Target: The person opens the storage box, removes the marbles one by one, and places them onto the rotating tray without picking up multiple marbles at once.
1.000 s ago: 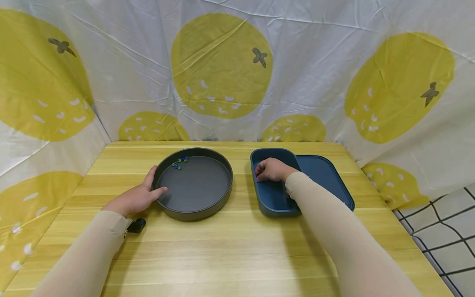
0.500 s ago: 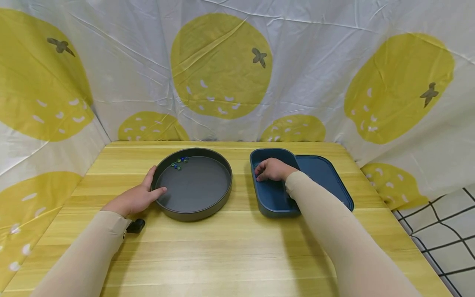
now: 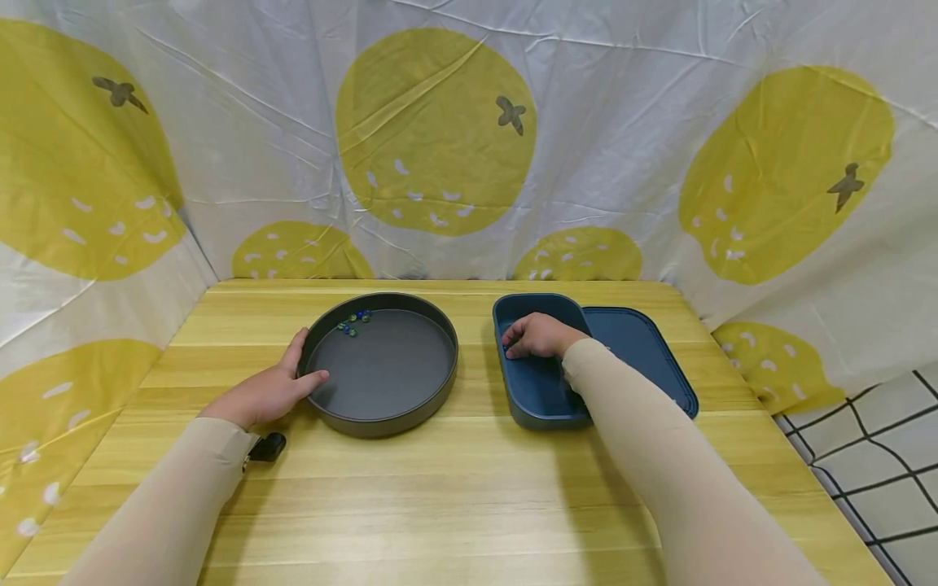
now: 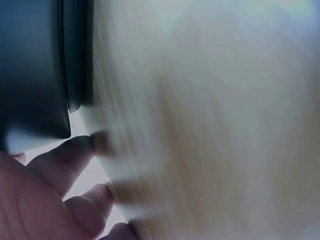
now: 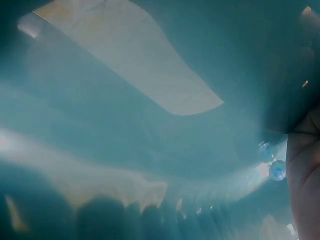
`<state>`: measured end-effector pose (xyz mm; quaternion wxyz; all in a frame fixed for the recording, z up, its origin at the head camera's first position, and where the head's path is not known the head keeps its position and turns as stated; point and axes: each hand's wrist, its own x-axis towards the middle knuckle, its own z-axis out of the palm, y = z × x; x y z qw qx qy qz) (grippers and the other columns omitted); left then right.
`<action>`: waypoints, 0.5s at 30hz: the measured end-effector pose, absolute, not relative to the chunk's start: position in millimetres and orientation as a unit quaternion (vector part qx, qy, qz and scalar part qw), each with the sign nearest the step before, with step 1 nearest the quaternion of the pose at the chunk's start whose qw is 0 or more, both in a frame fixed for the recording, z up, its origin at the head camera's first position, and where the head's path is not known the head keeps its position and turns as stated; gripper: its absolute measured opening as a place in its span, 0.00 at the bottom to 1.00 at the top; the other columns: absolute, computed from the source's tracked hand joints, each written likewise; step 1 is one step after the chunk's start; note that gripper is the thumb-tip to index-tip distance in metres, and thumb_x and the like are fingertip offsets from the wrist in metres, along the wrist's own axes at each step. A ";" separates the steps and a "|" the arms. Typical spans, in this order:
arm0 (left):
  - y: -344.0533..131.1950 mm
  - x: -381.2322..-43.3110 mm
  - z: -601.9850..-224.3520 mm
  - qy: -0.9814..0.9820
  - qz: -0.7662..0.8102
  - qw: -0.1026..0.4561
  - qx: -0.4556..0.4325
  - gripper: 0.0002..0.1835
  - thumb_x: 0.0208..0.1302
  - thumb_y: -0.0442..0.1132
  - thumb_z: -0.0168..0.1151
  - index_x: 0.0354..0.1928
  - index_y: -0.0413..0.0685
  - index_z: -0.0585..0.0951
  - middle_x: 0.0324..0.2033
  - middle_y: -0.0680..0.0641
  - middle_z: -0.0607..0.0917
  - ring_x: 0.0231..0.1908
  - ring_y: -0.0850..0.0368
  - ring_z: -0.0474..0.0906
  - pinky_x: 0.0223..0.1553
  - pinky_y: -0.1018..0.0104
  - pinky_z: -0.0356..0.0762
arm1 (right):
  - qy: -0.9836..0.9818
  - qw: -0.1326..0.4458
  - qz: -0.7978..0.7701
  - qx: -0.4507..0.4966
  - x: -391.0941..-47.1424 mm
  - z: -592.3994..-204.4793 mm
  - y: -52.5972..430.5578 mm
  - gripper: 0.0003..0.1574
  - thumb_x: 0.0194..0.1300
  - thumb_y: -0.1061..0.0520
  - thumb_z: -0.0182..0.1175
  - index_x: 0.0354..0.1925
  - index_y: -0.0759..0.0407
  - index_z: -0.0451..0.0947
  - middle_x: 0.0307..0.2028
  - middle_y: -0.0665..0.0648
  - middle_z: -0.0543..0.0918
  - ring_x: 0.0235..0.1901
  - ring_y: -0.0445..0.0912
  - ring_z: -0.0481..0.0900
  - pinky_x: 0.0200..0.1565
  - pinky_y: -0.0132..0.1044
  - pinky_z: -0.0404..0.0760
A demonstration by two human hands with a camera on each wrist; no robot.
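In the head view, my left hand (image 3: 267,393) rests at the left side of a dark grey round pan (image 3: 388,374), thumb over the rim and fingers outside. The left wrist view shows fingertips (image 4: 82,150) on the table below the pan's wall. Several green and blue marbles (image 3: 352,329) lie at the pan's far left. My right hand (image 3: 541,335) reaches into a dark blue rectangular box (image 3: 542,395), thumb and fingers bent together by its left wall. A bluish marble shows at the fingertips. The right wrist view has marbles (image 5: 277,170) beside the palm; its fingertips are hidden.
A dark blue lid (image 3: 641,350) lies right of the box, partly under the right sleeve. Both vessels stand on a wooden table (image 3: 410,505). A white curtain (image 3: 608,146) with yellow fruit prints hangs behind and at the sides. A black object (image 3: 267,447) sits at the left wrist.
Both hands stay almost where they were. Between the right hand's fingertips, inside the box, the fingers shift only slightly. The pan and its marbles have not visibly moved.
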<state>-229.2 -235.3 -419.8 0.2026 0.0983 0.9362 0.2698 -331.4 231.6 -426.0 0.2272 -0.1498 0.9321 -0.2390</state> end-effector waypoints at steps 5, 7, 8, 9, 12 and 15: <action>-235.2 -229.6 -420.0 0.936 0.271 0.203 0.095 0.56 0.80 0.67 0.45 0.82 0.49 0.20 0.79 0.21 0.48 0.72 0.20 0.66 0.69 0.30 0.66 | 0.932 0.229 -0.238 -0.146 -331.6 -426.7 231.4 0.18 0.70 0.54 0.70 0.55 0.59 0.88 0.48 0.57 0.90 0.40 0.44 0.83 0.52 0.41 0.82; -235.5 -229.5 -419.9 0.936 0.271 0.205 0.096 0.56 0.80 0.67 0.45 0.82 0.49 0.20 0.79 0.21 0.48 0.72 0.20 0.65 0.69 0.29 0.66 | 0.933 0.230 -0.236 -0.145 -331.8 -427.3 231.4 0.18 0.70 0.54 0.70 0.55 0.59 0.87 0.48 0.57 0.90 0.41 0.44 0.83 0.53 0.41 0.82; -235.4 -229.3 -419.7 0.936 0.271 0.205 0.095 0.56 0.80 0.67 0.45 0.82 0.49 0.20 0.79 0.21 0.48 0.72 0.20 0.65 0.69 0.29 0.66 | 0.933 0.231 -0.235 -0.147 -332.1 -427.5 231.4 0.18 0.70 0.54 0.70 0.55 0.59 0.87 0.48 0.57 0.90 0.41 0.45 0.83 0.53 0.41 0.82; -235.3 -229.3 -419.6 0.935 0.271 0.206 0.096 0.56 0.80 0.67 0.44 0.82 0.49 0.20 0.79 0.21 0.48 0.71 0.20 0.65 0.69 0.29 0.66 | 0.933 0.231 -0.234 -0.146 -332.1 -427.7 231.4 0.19 0.70 0.54 0.70 0.55 0.59 0.87 0.48 0.57 0.90 0.41 0.45 0.83 0.53 0.41 0.82; -235.6 -229.4 -419.9 0.935 0.272 0.207 0.096 0.55 0.80 0.67 0.44 0.81 0.49 0.19 0.79 0.21 0.48 0.71 0.20 0.65 0.69 0.29 0.66 | 0.933 0.231 -0.234 -0.147 -332.4 -427.9 231.4 0.19 0.70 0.54 0.70 0.55 0.60 0.87 0.47 0.57 0.90 0.42 0.45 0.83 0.54 0.42 0.82; -235.9 -229.8 -420.3 0.935 0.272 0.206 0.096 0.55 0.80 0.67 0.44 0.81 0.49 0.19 0.79 0.21 0.48 0.71 0.20 0.66 0.69 0.29 0.66 | 0.933 0.231 -0.237 -0.145 -331.8 -427.2 231.4 0.19 0.70 0.54 0.71 0.55 0.60 0.87 0.47 0.56 0.90 0.41 0.45 0.83 0.53 0.41 0.82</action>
